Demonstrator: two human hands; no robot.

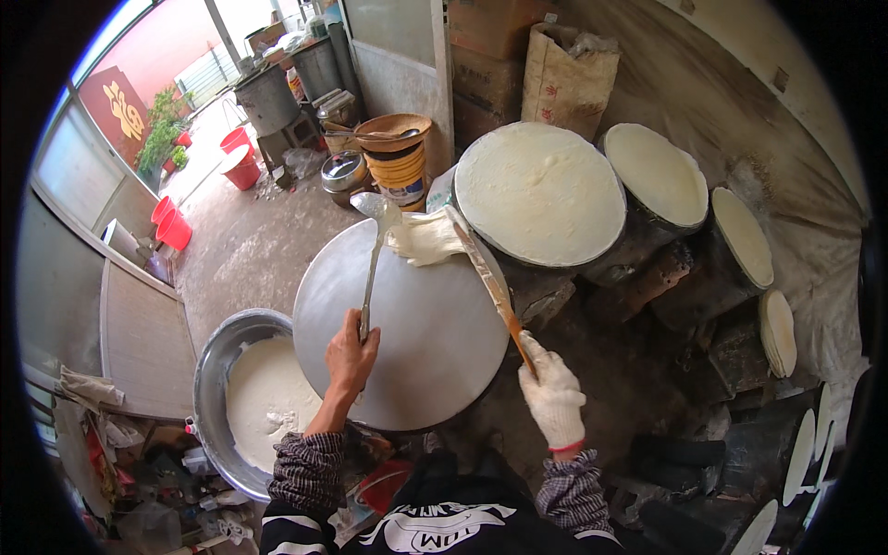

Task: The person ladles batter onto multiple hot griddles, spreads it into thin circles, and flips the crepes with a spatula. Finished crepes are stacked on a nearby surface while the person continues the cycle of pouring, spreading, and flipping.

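Note:
My bare left hand grips the handle of a metal ladle, whose batter-coated bowl is over the far edge of a round, flat griddle. In my right hand, gloved in white knit, is a long batter-smeared wooden spreader. Its far end touches a thick mass of pale batter on the griddle's far rim. Most of the griddle surface is bare grey. To the left, a large metal basin holds creamy batter, partly hidden by my left forearm.
Right of the griddle, another griddle bears a pale round sheet; several more covered griddles curve along the wall. Beyond stand a stacked yellow bucket, a lidded pot and a woven sack. Red buckets are by the doorway.

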